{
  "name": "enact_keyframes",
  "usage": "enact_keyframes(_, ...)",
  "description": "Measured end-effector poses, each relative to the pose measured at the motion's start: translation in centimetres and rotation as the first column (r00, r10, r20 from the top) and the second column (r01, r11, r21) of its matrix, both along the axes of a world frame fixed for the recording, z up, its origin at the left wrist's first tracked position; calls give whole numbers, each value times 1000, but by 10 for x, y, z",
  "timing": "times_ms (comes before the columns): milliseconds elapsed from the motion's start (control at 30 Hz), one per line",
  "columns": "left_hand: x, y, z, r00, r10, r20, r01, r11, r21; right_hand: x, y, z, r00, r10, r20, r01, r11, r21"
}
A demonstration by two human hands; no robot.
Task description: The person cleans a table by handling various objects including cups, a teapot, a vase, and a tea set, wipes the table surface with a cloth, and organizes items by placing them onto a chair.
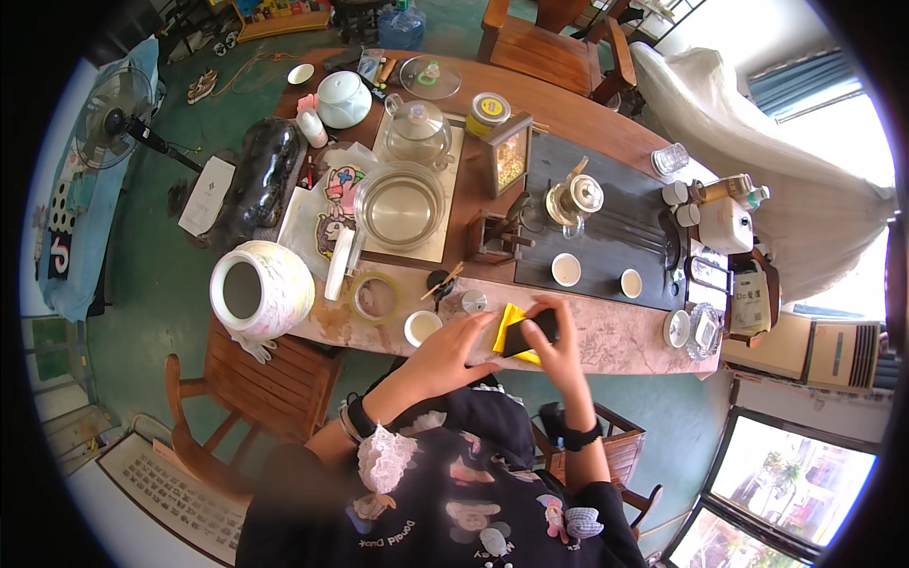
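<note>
Near the table's front edge, my right hand (566, 349) grips a flat black rectangular object (529, 334) between thumb and fingers. Yellow packaging (505, 321) shows beside and below the black object; whether the two are joined I cannot tell. My left hand (442, 353) is to the left, thumb and fingers apart, with its fingertips close to the yellow packaging's left edge. Just beyond my left hand stands a small round clear-and-silver container (474, 301). A white cup (423, 328) with pale liquid sits left of it.
A dark tea tray (611, 234) carries a glass teapot (577, 195) and cups. A glass bowl of water (400, 206), a lidded glass pot (417, 131) and a tape roll (374, 298) lie leftward. At the left edge stands a large ceramic jar (287, 287); wooden chairs (273, 383) flank me.
</note>
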State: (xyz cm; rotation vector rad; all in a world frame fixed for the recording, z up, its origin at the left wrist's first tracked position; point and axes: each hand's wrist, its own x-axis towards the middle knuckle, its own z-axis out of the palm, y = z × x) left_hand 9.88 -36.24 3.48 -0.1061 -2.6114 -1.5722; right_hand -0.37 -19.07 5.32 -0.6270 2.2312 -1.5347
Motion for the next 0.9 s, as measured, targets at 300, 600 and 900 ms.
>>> enact_keyframes(300, -17, 25, -37, 899, 386, 205, -411, 907, 94, -18, -6, -61, 979, 60, 197, -37, 992, -118)
enact_keyframes(600, -115, 34, -79, 753, 580, 312, -651, 728, 218, -104, -30, -202, 869, -225, 441, 226, 973, 51)
enact_keyframes(900, -135, 18, -135, 706, 645, 291, -700, 699, 148, -92, -51, -171, 854, -250, 455, 269, 963, 23)
